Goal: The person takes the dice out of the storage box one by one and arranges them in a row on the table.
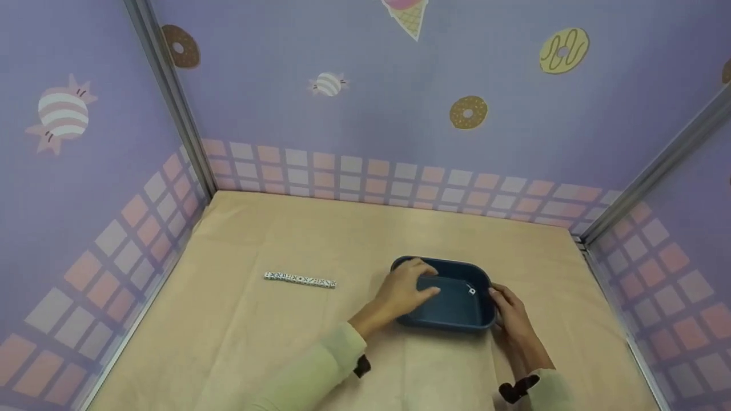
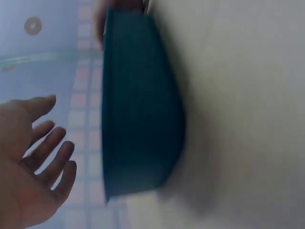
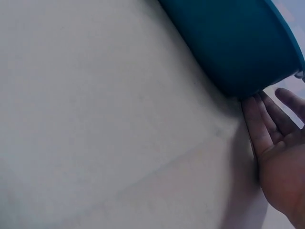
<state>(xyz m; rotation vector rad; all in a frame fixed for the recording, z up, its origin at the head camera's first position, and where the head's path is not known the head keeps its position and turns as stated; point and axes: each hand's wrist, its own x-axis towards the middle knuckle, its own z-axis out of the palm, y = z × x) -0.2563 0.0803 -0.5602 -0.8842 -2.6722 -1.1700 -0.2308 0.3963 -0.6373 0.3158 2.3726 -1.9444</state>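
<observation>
A dark blue rectangular bin [image 1: 448, 325] stands on the cloth, right of the middle. My left hand [image 1: 402, 288] is over its left end, fingers spread and loosely bent, holding nothing. The left wrist view shows that hand [image 2: 35, 162] apart from the bin's side [image 2: 138, 105]. My right hand [image 1: 517, 319] is at the bin's right end. In the right wrist view its straight fingers [image 3: 259, 124] touch the lower edge of the bin [image 3: 233, 43], with the thumb apart. Small white pieces, seemingly dice [image 1: 471, 290], lie inside near the right wall.
A straight row of small white dice [image 1: 300, 279] lies on the beige cloth [image 1: 228, 337], left of the bin. Purple panels with printed sweets [image 1: 468, 112] enclose the back and both sides, joined by grey metal posts [image 1: 177, 108].
</observation>
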